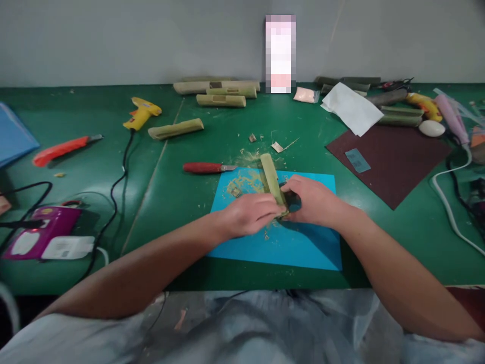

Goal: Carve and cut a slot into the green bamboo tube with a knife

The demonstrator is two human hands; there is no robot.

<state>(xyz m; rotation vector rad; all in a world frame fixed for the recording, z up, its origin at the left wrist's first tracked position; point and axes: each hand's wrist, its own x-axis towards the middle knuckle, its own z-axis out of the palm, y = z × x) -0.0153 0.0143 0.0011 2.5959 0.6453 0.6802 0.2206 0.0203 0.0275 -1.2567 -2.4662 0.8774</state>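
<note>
While tight around bamboo piece (270, 174), left hand (248, 215) and right hand (314, 202) over blue mat (303, 247), red knife (202, 167) nearby.

You sit at a craft workshop bench. A green table (76, 126) stands against a plain grey wall (113, 40). It is scattered with bamboo sections (176, 129) and hand tools: a yellow hot glue gun (142, 114), a red-handled knife (204, 167) and an orange utility knife (62, 150). A dark sandpaper sheet (394, 162) lies to the right. Pale shavings (246, 179) litter a blue mat (303, 247).
</note>
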